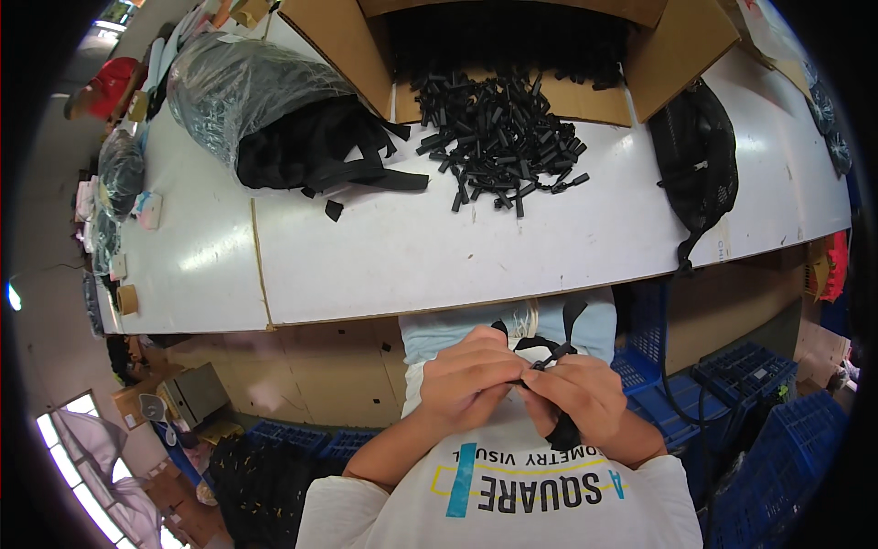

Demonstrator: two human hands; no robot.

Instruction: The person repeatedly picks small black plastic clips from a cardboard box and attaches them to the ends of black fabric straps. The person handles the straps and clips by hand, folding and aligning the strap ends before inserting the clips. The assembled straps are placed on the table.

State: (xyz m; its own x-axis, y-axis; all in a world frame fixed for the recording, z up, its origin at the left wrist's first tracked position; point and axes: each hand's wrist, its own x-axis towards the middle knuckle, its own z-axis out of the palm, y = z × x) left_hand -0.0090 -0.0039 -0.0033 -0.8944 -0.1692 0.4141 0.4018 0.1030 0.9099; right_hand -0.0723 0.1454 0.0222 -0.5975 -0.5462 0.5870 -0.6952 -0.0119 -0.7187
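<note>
Close to my chest, both hands are closed with their fingertips meeting. My left hand (471,380) pinches one part of a black webbing strap (572,317). My right hand (581,398) grips the same strap, whose ends stick out above and below the fingers. A small black plastic piece (555,354) shows by the right fingertips, next to a loop of strap; the exact join is hidden by my fingers. On the table beyond lies a heap of small black plastic pieces with cords (503,137), spilling from an open cardboard box (585,105).
The white table (412,247) ends just beyond my hands. On it are a clear plastic bag (247,87) with black straps (302,146), and a black mesh bag (700,156) at right. Blue crates (768,467) stand low at right; black material (265,494) lies low at left.
</note>
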